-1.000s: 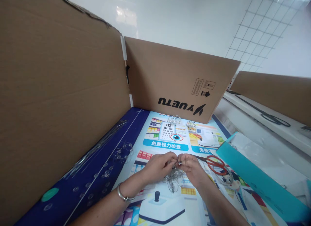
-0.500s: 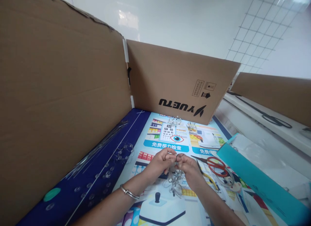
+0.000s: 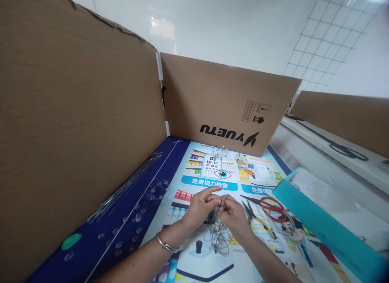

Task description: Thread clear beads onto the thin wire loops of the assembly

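My left hand (image 3: 203, 208) and my right hand (image 3: 235, 216) meet near the middle of the printed mat (image 3: 209, 260). The fingers of both are pinched on a thin dark loop or cord, too small to make out fully. Just below the fingertips hangs a cluster of clear beads and wire (image 3: 219, 236), its lower part over the mat. A silver bangle circles my left wrist. Right of my right hand lie yellow-handled pliers (image 3: 261, 224) and red-handled scissors (image 3: 272, 209).
Cardboard walls (image 3: 227, 100) stand left and behind. Loose clear beads (image 3: 118, 244), thin wires (image 3: 124, 185) and a green disc (image 3: 71, 241) lie left. Two bead clusters sit at the back. A teal box (image 3: 322, 222) is at the right.
My fingertips have shifted slightly around the loop, and the bead cluster hangs a little lower. The pliers show more fully. The whole view has moved slightly.
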Demonstrator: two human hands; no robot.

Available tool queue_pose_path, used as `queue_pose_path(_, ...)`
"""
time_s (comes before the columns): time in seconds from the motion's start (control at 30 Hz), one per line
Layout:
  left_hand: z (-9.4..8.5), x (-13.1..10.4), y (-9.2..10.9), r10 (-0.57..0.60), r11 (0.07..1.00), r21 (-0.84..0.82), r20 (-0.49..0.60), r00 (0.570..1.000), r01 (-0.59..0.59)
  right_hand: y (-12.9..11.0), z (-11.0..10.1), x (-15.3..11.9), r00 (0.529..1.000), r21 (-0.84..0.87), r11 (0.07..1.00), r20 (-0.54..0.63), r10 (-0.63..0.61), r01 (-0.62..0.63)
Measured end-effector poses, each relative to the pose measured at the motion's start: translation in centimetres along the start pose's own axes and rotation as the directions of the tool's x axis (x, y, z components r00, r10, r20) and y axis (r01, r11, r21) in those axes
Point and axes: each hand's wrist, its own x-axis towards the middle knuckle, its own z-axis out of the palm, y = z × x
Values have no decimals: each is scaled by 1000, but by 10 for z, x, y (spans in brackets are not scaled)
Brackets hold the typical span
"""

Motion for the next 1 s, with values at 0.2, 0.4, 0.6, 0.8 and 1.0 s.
queue_pose_path(0.2, -7, 3, 6, -8, 993, 114, 132, 991, -7, 2, -3, -1, 997, 126, 990, -32, 63, -59)
queue_pose_path(0.4, -14, 3, 13, -30, 896, 441, 153, 988, -41, 10, -6, -3, 992, 294, 948, 23, 120, -122)
queue_pose_path(0.6, -15, 0, 20, 38, 681, 716, 175, 984, -154, 5, -9, -1, 979, 431, 880, 110, 169, -201)
queue_pose_path(0.8, -13, -2, 16, 41, 670, 726, 171, 984, -154, -4, -11, 0, 967, 479, 841, 166, 195, -252)
queue_pose_path(1.0, -17, 4, 13, 65, 832, 525, 231, 971, -181, -3, -10, -1, 966, 423, 871, 170, 194, -249)
